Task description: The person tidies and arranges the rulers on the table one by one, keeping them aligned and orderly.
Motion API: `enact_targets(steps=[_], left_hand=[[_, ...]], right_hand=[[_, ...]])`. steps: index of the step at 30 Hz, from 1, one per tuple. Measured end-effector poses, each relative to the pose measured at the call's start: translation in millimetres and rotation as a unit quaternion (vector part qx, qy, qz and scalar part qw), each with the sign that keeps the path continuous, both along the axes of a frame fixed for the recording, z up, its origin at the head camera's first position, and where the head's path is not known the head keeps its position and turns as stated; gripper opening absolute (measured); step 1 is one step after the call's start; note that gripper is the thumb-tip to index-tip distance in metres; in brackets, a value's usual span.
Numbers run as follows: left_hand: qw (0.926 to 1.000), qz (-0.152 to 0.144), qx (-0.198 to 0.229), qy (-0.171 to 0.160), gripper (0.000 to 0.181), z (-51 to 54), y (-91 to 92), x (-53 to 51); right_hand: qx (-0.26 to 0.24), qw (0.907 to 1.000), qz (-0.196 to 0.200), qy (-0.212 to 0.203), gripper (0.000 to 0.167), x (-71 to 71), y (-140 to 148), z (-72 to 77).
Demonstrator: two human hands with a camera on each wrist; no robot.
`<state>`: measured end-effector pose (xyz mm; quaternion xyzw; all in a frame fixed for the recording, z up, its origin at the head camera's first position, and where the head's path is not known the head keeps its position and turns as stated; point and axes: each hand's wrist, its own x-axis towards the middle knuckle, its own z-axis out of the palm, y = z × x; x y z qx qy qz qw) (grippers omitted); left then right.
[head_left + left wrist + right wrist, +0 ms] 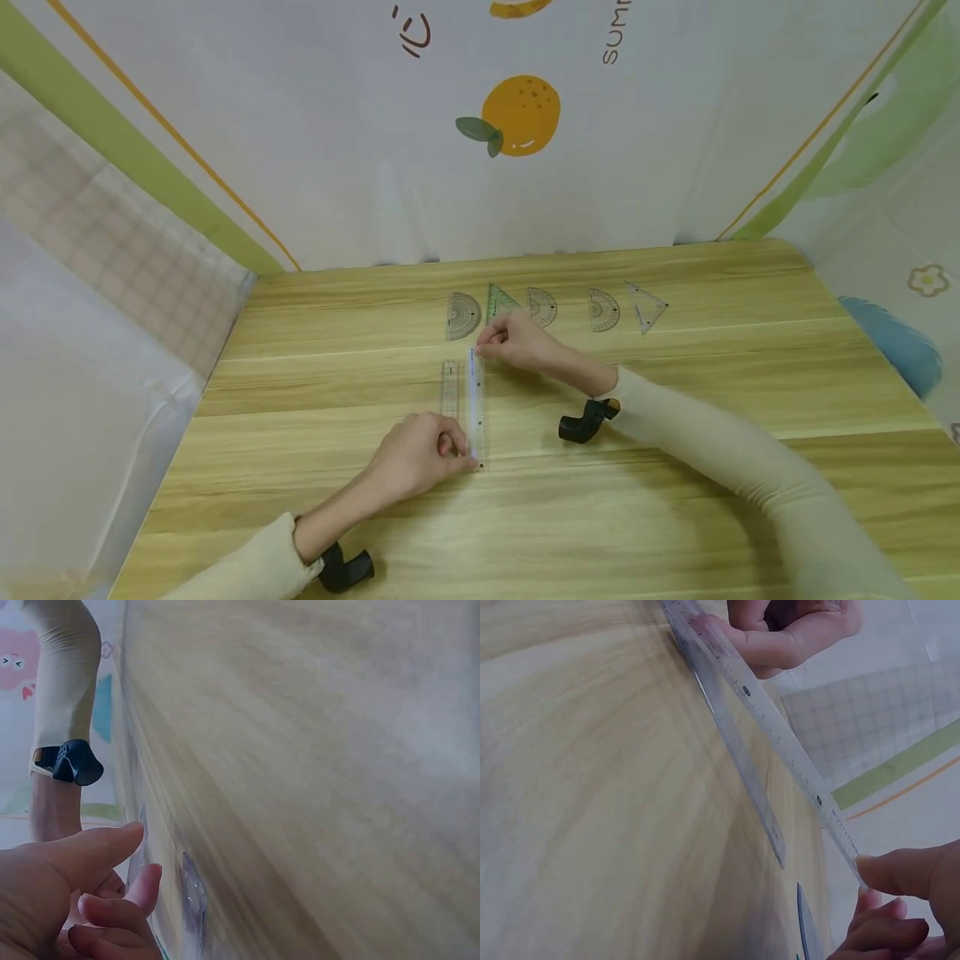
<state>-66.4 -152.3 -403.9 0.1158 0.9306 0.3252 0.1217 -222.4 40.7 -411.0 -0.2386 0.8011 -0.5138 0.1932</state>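
A long clear plastic ruler [480,408] is held between my two hands, one at each end. My left hand [420,454] pinches its near end between thumb and fingers. At the far end, my right hand [517,340] pinches it the same way. In the right wrist view the held ruler [784,746] is raised off the wood, with the right thumb [900,870] on its tip. A shorter clear ruler [450,387] lies on the table just left of it; the left hand partly covers its near end in the head view.
Along the back of the wooden table [300,467] lie a grey protractor [463,317], a green set square [501,302], two clear protractors, one here [603,310], and a clear set square [647,308]. A printed curtain [420,183] hangs behind the table's back edge.
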Motion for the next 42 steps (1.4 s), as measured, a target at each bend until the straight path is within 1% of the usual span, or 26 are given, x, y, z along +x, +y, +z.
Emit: enact_targets(steps=[6, 11, 15, 18, 23, 29, 35, 42], left_hand=[[0.9999, 0.004, -0.01, 0.013, 0.024, -0.8, -0.9, 3.7], [0.9999, 0.006, -0.013, 0.009, 0.024, -1.5, -1.5, 6.3], [0.9997, 0.002, -0.016, 0.017, 0.024, -1.9, -1.5, 7.7], [0.9995, -0.001, -0.019, 0.024, 0.023, -2.3, -1.2, 8.7], [0.9995, 0.001, -0.024, 0.022, 0.023, -2.8, -0.6, 9.8], [0.9996, 0.003, -0.025, 0.012, 0.023, -1.2, 0.3, 10.8], [0.9995, 0.005, -0.03, 0.009, 0.022, -0.6, 1.5, 12.1], [0.9989, 0.0, -0.037, 0.028, 0.024, -1.9, 3.6, 14.3]], right_hand=[[0.021, 0.9998, -0.004, -0.003, 0.006, 3.0, -3.9, -3.4], [0.029, 0.9994, -0.006, -0.015, 0.007, 5.8, -5.9, -3.4], [0.039, 0.9991, -0.006, -0.015, 0.007, 5.9, -7.0, -4.8], [0.047, 0.9988, -0.005, -0.009, 0.007, 5.5, -7.6, -6.6], [0.053, 0.9986, 0.0, 0.003, 0.007, 5.0, -8.5, -9.4], [0.057, 0.9981, 0.01, 0.021, 0.007, 5.2, -8.2, -10.3], [0.062, 0.9976, 0.014, 0.025, 0.007, 4.5, -7.8, -13.0], [0.069, 0.9969, 0.019, 0.032, 0.007, 5.7, -7.9, -13.9]])
